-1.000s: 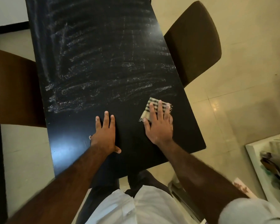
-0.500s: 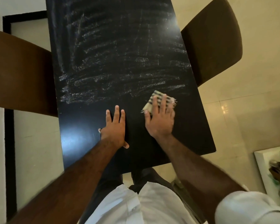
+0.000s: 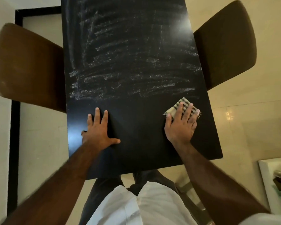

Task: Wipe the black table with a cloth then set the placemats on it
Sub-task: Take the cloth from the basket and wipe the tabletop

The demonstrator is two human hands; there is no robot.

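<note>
In the head view we look straight down on a long black worktop [image 3: 136, 62] that runs from the top of the frame to just below the middle. Pale, chalky streaks [image 3: 128, 70] cover its upper and middle part, while the band nearest the bottom of the frame looks dark and plain. The cloth [image 3: 184, 100], a small folded piece with a cream and dark check and frayed edges, lies on the worktop at centre right, close to its right edge and just below the lowest streaks. Our right hand [image 3: 179, 127] lies flat on top of it, its fingers [image 3: 179, 109] straight and a little spread, pressing the cloth against the surface with no curl around it. Our left hand [image 3: 97, 132] rests palm down on the bare worktop at centre left, well apart from the cloth, fingers straight and the thumb stretched out toward the right, holding nothing. A brown chair [image 3: 28, 67] stands against the worktop's left side and a darker chair [image 3: 225, 44] against its right side, both on a pale tiled floor [image 3: 250, 119]. At the bottom of the frame we see a white shirt [image 3: 136, 205].
</note>
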